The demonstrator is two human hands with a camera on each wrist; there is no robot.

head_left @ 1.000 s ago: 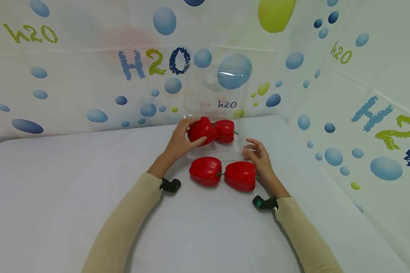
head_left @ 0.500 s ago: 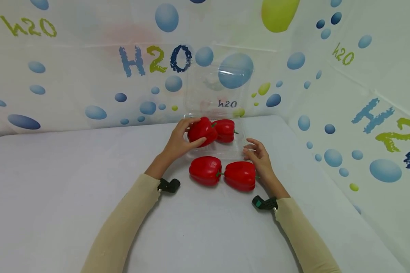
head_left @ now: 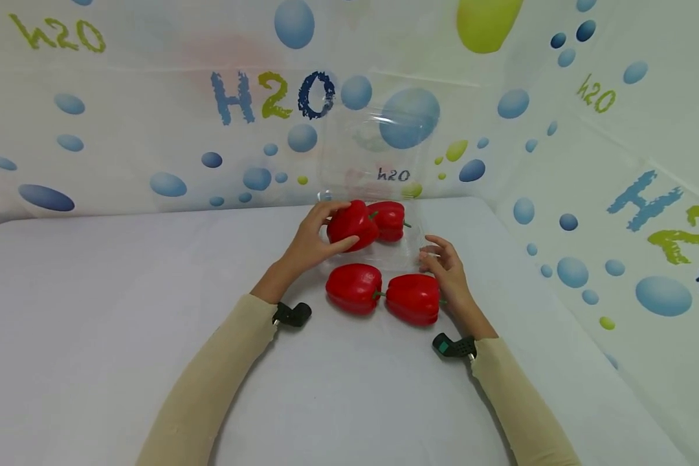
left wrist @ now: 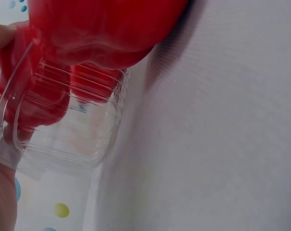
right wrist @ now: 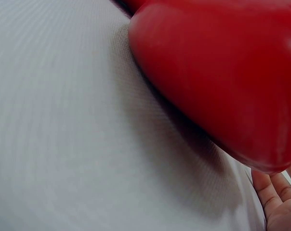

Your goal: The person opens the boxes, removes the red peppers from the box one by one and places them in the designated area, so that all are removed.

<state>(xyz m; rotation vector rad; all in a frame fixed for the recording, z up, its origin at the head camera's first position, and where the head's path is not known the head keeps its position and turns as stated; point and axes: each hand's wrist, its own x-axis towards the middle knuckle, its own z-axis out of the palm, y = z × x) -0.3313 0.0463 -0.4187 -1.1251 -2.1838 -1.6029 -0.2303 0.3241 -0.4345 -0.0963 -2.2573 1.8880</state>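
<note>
My left hand [head_left: 316,241] grips a red bell pepper [head_left: 348,228], thumb in front and fingers behind, inside a clear plastic clamshell container [head_left: 393,260]. A second red bell pepper [head_left: 389,221] lies beside it in the container's right half. With relaxed, slightly bent fingers, my right hand [head_left: 447,266] rests at the container's right edge. Two more bell peppers lie on the table in front: one on the left [head_left: 354,288], one on the right [head_left: 412,299] close to my right wrist. In the left wrist view, the ribbed container wall [left wrist: 63,156] shows peppers through it.
Behind the peppers, the container's clear lid [head_left: 355,145] stands raised against the patterned backdrop [head_left: 180,149]. A white cloth covers the table [head_left: 122,310]. A second patterned curtain [head_left: 594,194] hangs along the right side.
The head view has shifted slightly, so the scene sits a little further right. Both hands keep their places, the left still holding the bell pepper in the container.
</note>
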